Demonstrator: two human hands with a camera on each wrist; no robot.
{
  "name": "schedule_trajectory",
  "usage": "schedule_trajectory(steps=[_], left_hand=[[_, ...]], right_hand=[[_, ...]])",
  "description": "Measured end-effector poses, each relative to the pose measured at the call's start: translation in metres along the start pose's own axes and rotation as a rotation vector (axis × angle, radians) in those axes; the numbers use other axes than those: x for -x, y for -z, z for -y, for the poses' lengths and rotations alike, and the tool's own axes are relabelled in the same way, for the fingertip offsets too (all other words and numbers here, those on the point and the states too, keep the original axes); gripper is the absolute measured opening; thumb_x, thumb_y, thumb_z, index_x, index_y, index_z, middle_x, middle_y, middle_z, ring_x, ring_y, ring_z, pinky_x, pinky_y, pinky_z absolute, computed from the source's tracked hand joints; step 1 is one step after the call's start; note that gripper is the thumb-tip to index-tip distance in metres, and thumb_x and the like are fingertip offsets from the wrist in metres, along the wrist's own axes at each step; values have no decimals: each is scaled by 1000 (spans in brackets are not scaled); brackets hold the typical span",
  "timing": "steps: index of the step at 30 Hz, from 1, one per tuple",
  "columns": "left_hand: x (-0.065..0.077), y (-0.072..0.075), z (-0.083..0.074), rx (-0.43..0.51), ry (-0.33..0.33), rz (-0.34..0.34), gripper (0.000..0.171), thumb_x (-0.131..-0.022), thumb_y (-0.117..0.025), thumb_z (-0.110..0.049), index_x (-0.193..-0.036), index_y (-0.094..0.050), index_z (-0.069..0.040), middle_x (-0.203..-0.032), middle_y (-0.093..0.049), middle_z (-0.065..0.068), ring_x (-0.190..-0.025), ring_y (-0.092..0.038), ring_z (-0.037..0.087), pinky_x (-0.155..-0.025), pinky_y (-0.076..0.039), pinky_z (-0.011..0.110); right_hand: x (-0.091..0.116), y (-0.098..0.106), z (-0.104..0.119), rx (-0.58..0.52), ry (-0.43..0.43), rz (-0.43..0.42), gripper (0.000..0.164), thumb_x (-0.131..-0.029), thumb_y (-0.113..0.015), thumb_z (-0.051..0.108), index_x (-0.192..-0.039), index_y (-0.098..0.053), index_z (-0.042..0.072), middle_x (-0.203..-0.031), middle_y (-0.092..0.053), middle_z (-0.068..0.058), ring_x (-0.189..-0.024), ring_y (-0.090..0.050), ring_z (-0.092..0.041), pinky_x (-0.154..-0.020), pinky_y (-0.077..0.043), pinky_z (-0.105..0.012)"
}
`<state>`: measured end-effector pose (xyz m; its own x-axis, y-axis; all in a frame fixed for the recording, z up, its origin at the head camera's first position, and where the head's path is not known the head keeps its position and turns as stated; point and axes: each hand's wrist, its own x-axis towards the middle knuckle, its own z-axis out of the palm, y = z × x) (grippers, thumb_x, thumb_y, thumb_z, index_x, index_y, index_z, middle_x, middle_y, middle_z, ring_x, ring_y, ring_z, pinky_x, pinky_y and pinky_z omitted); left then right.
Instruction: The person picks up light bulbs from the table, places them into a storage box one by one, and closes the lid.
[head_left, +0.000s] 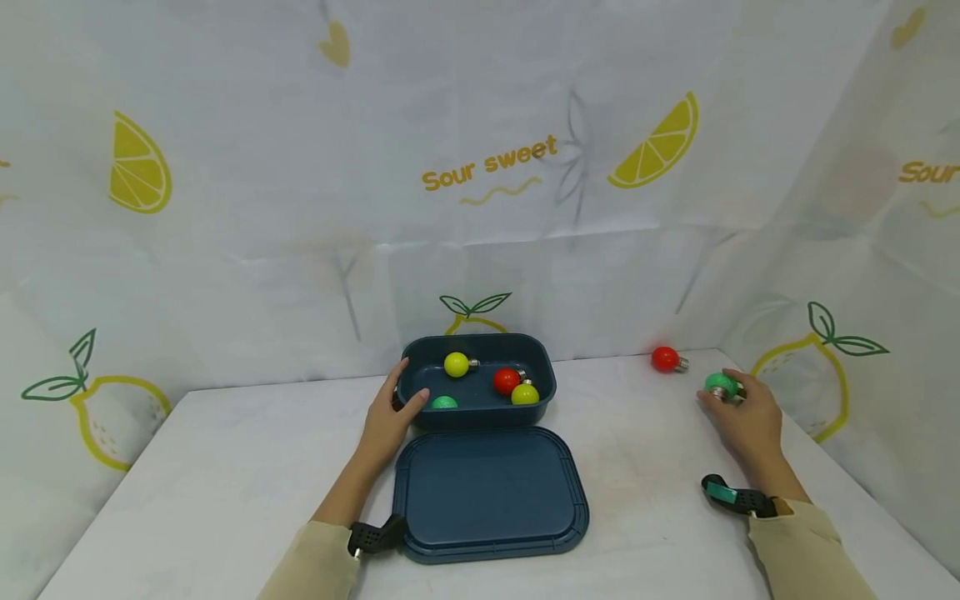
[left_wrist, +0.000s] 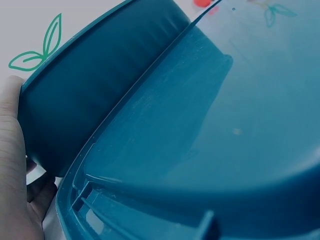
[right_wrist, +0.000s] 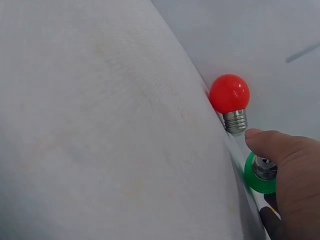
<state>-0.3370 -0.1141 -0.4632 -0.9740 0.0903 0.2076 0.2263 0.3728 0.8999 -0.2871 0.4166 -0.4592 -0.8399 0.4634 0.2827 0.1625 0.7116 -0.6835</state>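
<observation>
My left hand [head_left: 386, 421] holds the left end of a dark blue plastic box [head_left: 465, 419], its thumb at the front rim and fingers along the side. Inside the box lie a yellow light bulb [head_left: 455, 364], a red bulb [head_left: 506, 382], a second yellow bulb [head_left: 525, 394] and a green one [head_left: 444, 402], partly hidden by the front wall. Far to the right, my right hand [head_left: 753, 421] has its thumb and fingers around a green light bulb [head_left: 721, 383], its metal base showing. Metal also shows beside it; whether a second bulb is there I cannot tell.
A dark blue lid [head_left: 491, 492] lies flat on the white table [head_left: 645, 500], just in front of the box. Beyond my right hand, a red bulb [head_left: 664, 359] rests near the back edge. A printed white cloth [head_left: 300, 208] hangs behind the table and along its right side.
</observation>
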Motion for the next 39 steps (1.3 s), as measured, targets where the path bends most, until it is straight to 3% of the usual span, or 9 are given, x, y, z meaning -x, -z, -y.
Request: schedule_trajectory(steps=[8,12,16,21,25,28,32,36,39], left_hand=[[0,0,-1,-2,6,0,75,-98,-60,-52,-161,-25,-34,-169,-23,8,-156,-24,36,-123,-26,61],[0,0,0,-2,4,-2,75,-97,-60,-53,-161,-25,-34,-169,-24,9,-155,-25,36,-122,-27,61],[-2,-1,2,-9,-1,-3,75,-98,-60,-52,-161,-24,-33,-169,-24,9,-155,-26,36,-122,-28,60],[-1,-1,1,-9,3,-2,74,-98,-60,-51,-161,-24,-34,-169,-24,9,-155,-26,36,-122,-28,60],[-1,-1,1,-8,4,-3,75,-98,-60,-52,-161,-24,-33,-169,-23,9,-155,-25,36,-123,-27,59],[0,-1,1,-5,3,-4,75,-98,-60,-53,-161,-24,-33,-169,-24,9,-155,-26,37,-122,-27,60],[0,0,2,0,0,0,76,-97,-60,-54,-161,-24,-34,-169,-24,8,-155,-26,37,-122,-28,61],[-1,0,2,11,-3,1,76,-97,-61,-54,-161,-25,-34,-169,-24,8,-154,-28,36,-121,-29,61],[-1,0,2,11,-4,1,76,-97,-61,-54,-161,-24,-34,-169,-24,8,-154,-28,36,-121,-29,60]], right_hand=[[2,-1,0,9,-6,22,74,-97,-67,37,-153,-37,-1,-150,-31,-39,-130,-35,-54,-103,-38,-72],[4,-3,2,-2,4,1,71,-95,-69,34,-150,-41,-1,-148,-37,-36,-126,-40,-51,-100,-42,-69],[4,-3,4,-19,-1,-45,72,-93,-73,36,-150,-44,2,-142,-49,-31,-124,-47,-46,-94,-46,-59],[3,-2,9,-60,-45,-80,77,-90,-74,44,-152,-45,9,-146,-50,-26,-130,-49,-42,-98,-48,-53],[3,-3,16,-105,-59,-101,76,-89,-76,43,-152,-47,11,-146,-53,-22,-129,-52,-39,-94,-50,-32],[2,-3,25,-110,-22,-116,73,-89,-77,39,-150,-49,11,-145,-55,-21,-128,-54,-38,-91,-50,-27],[2,-3,39,-91,97,-130,70,-88,-80,33,-147,-52,7,-143,-56,-21,-124,-54,-34,-92,-53,-18],[3,1,53,-118,207,-146,64,-86,-82,27,-139,-57,2,-135,-59,-22,-104,-55,-7,-72,-40,4],[4,3,64,-142,245,-149,60,-86,-82,23,-136,-58,0,-133,-60,-22,-98,-50,4,-68,-38,6]])
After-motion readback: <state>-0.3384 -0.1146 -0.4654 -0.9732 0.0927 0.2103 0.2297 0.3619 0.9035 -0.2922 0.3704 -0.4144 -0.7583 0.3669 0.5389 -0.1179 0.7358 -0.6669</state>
